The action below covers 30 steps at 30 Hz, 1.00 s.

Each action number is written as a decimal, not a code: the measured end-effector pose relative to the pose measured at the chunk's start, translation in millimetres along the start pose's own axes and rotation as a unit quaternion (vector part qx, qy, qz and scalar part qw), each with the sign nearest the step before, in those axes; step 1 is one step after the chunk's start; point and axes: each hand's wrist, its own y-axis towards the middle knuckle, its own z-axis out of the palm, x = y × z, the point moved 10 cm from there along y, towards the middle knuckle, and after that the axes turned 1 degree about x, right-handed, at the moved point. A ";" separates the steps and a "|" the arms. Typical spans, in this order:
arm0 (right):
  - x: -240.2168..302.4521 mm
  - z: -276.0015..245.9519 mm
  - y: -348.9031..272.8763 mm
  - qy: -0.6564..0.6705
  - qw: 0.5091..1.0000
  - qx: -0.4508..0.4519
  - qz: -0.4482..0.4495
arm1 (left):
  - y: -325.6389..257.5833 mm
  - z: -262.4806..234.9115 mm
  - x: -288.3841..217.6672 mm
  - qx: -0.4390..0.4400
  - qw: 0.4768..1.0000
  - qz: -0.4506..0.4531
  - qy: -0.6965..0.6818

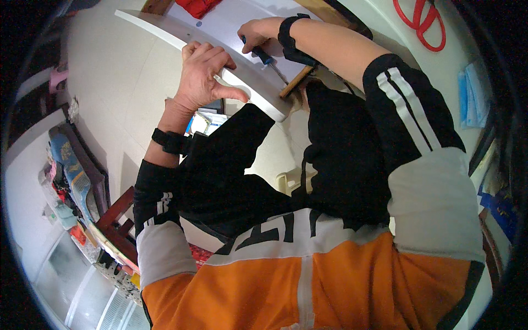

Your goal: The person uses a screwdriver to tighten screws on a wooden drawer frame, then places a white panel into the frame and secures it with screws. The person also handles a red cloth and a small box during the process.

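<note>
My left hand is closed over the edge of a white panel, which looks like a drawer front. Its fingers bend over the top and the thumb lies along the edge. My right hand grips a screwdriver by its dark blue and black handle, behind that panel. The metal shaft slants down toward a wooden strip at the panel's right end. Whether the tip touches the strip or a screw, I cannot tell. My black-clad knees are on both sides of the panel's near end.
Red-handled scissors and a blue packet lie on a white surface at the right. A red item sits beyond the panel. To the left are a wooden chair and a shelf with a blue comb.
</note>
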 end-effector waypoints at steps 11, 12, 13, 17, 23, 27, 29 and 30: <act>19.8 10.8 -22.9 0.080 0.995 0.056 -0.017 | -1.0 -3.1 -1.7 -0.019 1.000 0.013 -0.009; 23.4 8.0 -24.3 0.054 0.997 0.046 -0.027 | -0.9 -4.6 -2.2 -0.024 0.999 0.016 -0.016; 26.2 5.5 -24.8 0.026 0.998 0.036 -0.037 | -0.7 -3.1 -1.8 -0.017 1.000 0.014 -0.008; 29.7 4.7 -18.6 0.014 0.998 0.005 -0.058 | -0.2 0.5 -0.9 -0.001 1.000 -0.002 -0.011; 18.5 -1.5 -13.9 -0.019 0.995 -0.085 -0.037 | 2.6 1.8 0.6 0.014 1.000 -0.020 -0.002; 16.8 18.2 -23.1 0.134 0.989 0.045 -0.046 | 2.2 0.1 3.6 0.009 0.999 -0.035 -0.019; 16.0 23.3 -29.6 0.180 0.978 0.106 -0.029 | 1.3 -4.2 2.0 -0.011 0.999 -0.025 -0.019; 16.2 18.9 -30.3 0.181 0.978 0.101 -0.022 | 0.8 -3.6 2.3 -0.006 0.999 -0.026 -0.022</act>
